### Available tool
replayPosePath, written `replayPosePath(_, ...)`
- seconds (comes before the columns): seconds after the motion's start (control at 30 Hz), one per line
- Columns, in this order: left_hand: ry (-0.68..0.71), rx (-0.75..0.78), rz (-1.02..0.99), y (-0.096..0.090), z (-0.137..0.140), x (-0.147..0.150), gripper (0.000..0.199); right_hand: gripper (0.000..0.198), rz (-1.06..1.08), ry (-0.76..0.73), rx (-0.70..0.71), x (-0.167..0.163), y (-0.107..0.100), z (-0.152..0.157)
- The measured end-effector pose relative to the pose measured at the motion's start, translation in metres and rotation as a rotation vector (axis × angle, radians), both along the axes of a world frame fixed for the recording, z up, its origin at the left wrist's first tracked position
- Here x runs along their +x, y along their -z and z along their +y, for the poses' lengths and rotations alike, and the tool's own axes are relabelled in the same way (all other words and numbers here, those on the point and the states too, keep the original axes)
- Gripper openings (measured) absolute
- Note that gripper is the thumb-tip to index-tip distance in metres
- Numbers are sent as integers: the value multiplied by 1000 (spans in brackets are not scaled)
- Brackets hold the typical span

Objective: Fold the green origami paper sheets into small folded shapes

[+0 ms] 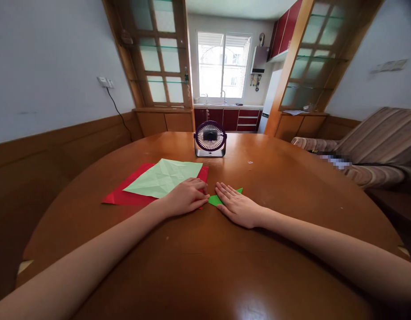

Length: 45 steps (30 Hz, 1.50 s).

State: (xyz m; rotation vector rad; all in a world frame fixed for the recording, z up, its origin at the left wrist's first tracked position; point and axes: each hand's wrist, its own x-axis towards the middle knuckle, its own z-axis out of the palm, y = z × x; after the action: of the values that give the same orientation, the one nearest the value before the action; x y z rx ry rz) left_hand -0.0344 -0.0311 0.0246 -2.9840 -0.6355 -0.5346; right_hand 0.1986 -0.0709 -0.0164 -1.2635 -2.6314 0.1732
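Note:
A small folded piece of bright green paper [214, 201] lies on the wooden table. My right hand [240, 206] rests flat across it, fingers stretched out, hiding its middle; a pointed corner shows beyond the fingers. At the paper's left tip is my left hand [185, 196], its fingers curled and the thumb and forefinger closed at the tip. Under and behind that hand lies a creased pale green sheet [162, 178], spread over red paper [125, 194].
A small purple desk fan [210, 137] stands toward the far side of the round-edged table [199, 266]. A tiny clear scrap [250, 162] lies right of the fan. A striped sofa [375, 146] is at the right, a wall socket with a black cable [116, 106] at the left.

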Motion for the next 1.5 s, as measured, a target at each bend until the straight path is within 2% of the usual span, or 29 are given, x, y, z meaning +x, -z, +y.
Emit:
replayPosePath(0.13, -1, 107, 62, -2, -5, 1, 33, 75, 9, 3, -22, 4, -2, -1)
replayPosePath(0.3, -32, 164, 36, 2, -6, 3, 39, 84, -6, 70, -55, 26, -3, -2)
replayPosePath(0.43, -80, 234, 69, 6, -4, 3, 39, 81, -4, 78, -35, 39, -1, -1)
replayPosePath(0.57, -137, 293, 103, 11, -6, 10, 41, 81, 3, 96, -39, 36, -3, -2)
replayPosePath(0.67, -211, 272, 64, 14, -8, 16, 35, 71, 93, 108, -9, 34, -6, -3)
replayPosePath(0.8, -240, 158, 12, 16, -12, 18, 34, 56, 225, 92, 75, 37, -9, -2)
replayPosePath(0.93, -263, 42, -7, 13, -15, 19, 26, 54, 357, 54, 101, 42, -12, 3)
replayPosePath(1.1, -347, -237, -143, 9, -18, 23, 16, 49, 406, 34, 86, 42, -18, 6)
replayPosePath(1.3, -347, -539, -374, 12, -15, 25, 18, 40, 499, 25, 2, 36, -22, 5)
replayPosePath(1.43, -341, -844, -599, 18, -9, 26, 26, 29, 655, 117, -43, 34, -19, 14)
replayPosePath(1.5, -309, -870, -723, 22, -2, 27, 28, 28, 709, 163, -64, 32, -17, 21)
